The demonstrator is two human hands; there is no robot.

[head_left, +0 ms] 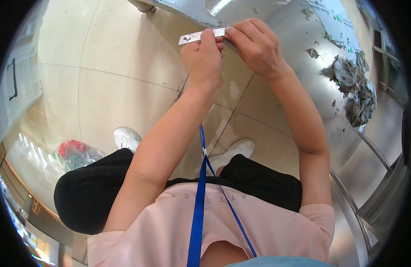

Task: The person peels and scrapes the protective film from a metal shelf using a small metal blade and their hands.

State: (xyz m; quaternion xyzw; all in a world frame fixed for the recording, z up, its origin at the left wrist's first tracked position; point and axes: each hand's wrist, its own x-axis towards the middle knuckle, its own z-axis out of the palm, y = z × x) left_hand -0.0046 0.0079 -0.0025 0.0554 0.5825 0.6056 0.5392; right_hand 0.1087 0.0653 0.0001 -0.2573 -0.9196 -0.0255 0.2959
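Beside one metal table (296,46): left hand (203,61), right hand (256,48) pinching one white strip (194,37); two shoes (126,138) below.

White strip (193,37) has print too small to read, its mid covered by the L grip (204,61) & its R end prob hidden in the R grip (257,48), w/ the desk (298,46) cut off up top & red/green contents (72,147) of the plastic bag (90,155) too blurry to ID.

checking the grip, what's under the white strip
Curled fingers of the left hand show just beneath the white strip; its underside and whatever they cover cannot be seen.
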